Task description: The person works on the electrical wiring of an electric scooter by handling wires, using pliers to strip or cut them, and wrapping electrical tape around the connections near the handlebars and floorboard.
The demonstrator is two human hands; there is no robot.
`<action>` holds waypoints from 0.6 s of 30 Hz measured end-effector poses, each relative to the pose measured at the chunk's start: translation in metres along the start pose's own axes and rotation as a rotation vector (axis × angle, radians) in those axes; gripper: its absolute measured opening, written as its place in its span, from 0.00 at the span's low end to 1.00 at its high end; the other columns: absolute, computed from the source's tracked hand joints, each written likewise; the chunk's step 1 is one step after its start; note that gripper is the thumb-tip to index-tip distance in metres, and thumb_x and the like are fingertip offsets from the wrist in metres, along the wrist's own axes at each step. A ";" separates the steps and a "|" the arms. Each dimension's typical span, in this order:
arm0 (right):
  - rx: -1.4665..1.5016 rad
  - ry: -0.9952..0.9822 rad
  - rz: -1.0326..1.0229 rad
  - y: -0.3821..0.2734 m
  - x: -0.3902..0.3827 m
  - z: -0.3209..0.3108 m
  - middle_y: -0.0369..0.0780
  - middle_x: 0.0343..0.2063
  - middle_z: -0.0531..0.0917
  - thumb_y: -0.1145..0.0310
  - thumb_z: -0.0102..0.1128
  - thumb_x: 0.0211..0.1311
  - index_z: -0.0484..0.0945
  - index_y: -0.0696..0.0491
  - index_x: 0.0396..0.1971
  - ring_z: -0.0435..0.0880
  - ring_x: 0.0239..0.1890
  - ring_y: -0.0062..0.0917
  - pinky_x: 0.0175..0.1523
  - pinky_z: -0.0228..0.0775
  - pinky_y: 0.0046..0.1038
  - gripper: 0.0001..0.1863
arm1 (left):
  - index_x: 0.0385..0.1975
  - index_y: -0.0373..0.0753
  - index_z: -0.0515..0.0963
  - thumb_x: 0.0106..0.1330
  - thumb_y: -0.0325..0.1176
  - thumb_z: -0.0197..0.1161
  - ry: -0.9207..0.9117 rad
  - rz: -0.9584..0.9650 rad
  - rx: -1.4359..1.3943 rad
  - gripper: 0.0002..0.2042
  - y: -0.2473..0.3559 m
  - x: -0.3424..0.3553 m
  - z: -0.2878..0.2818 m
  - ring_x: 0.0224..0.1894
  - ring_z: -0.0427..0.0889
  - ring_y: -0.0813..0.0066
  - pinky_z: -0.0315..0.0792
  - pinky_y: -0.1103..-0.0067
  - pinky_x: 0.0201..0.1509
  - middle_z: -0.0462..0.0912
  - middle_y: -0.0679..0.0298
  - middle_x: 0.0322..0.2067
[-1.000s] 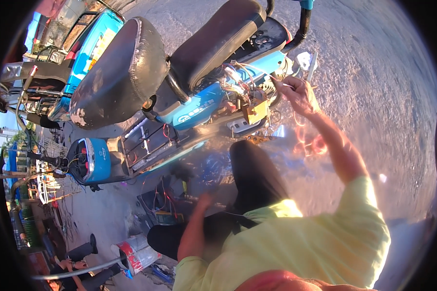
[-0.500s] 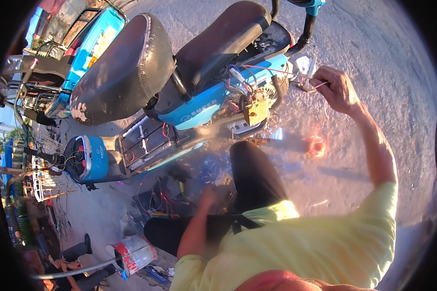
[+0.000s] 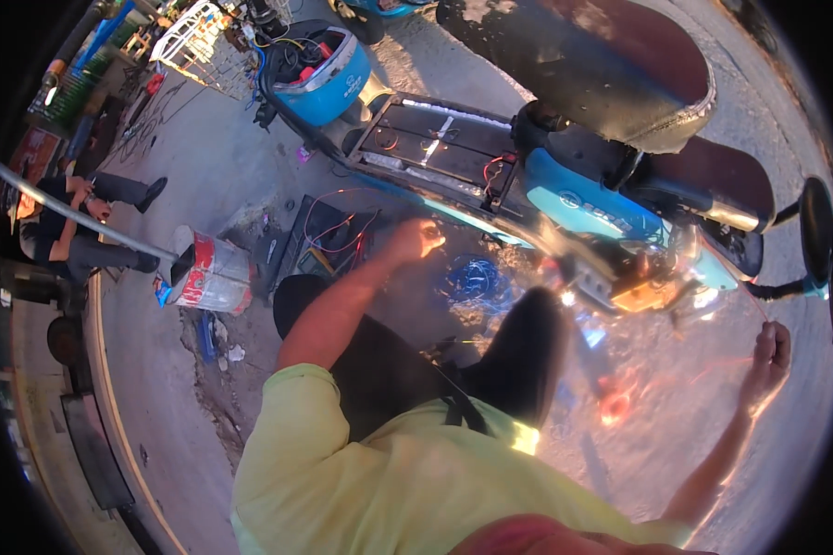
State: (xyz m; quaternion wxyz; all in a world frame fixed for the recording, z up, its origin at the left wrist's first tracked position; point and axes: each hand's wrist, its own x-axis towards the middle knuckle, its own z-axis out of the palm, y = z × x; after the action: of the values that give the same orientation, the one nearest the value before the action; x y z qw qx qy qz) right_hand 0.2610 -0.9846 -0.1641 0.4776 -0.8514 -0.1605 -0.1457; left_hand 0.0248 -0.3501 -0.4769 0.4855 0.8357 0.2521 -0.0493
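Observation:
A blue electric scooter (image 3: 588,205) stands across the view, its wiring exposed near the rear and a red wire in its open floorboard battery bay (image 3: 407,125). My right hand (image 3: 768,361) is out at the far right, closed on a thin red wire (image 3: 759,307) stretching from the scooter's rear. My left hand (image 3: 418,239) is held out beside the scooter's lower edge, fingers curled; what they hold, if anything, is too small to make out. A blue coil of wire (image 3: 472,277) and a reddish coil (image 3: 614,400) lie blurred on the ground.
A tool case with loose leads (image 3: 298,242) is left of my knees, near a red-and-white bucket (image 3: 211,273) with a long pipe (image 3: 93,217) over it. A person (image 3: 74,222) sits at the left. A wire basket (image 3: 187,42) stands behind the scooter's front.
The view has swung left, showing more of the floorboard and seated person. My right hand has drawn the wire outward and lower. My left hand has risen forward beside the scooter.

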 end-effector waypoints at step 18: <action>-0.225 -0.142 -0.154 0.056 0.100 0.076 0.37 0.37 0.83 0.62 0.58 0.74 0.80 0.60 0.46 0.79 0.40 0.20 0.47 0.72 0.23 0.15 | 0.40 0.36 0.83 0.65 0.43 0.67 0.384 -0.418 -0.164 0.15 -0.087 -0.023 -0.201 0.35 0.85 0.70 0.78 0.72 0.37 0.85 0.60 0.33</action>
State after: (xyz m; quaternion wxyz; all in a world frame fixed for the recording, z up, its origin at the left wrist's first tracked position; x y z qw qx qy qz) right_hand 0.3817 -0.9336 -0.2047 0.3539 -0.8930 -0.2412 -0.1384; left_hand -0.0686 -0.1555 -0.4322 0.4740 0.7177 0.5093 0.0311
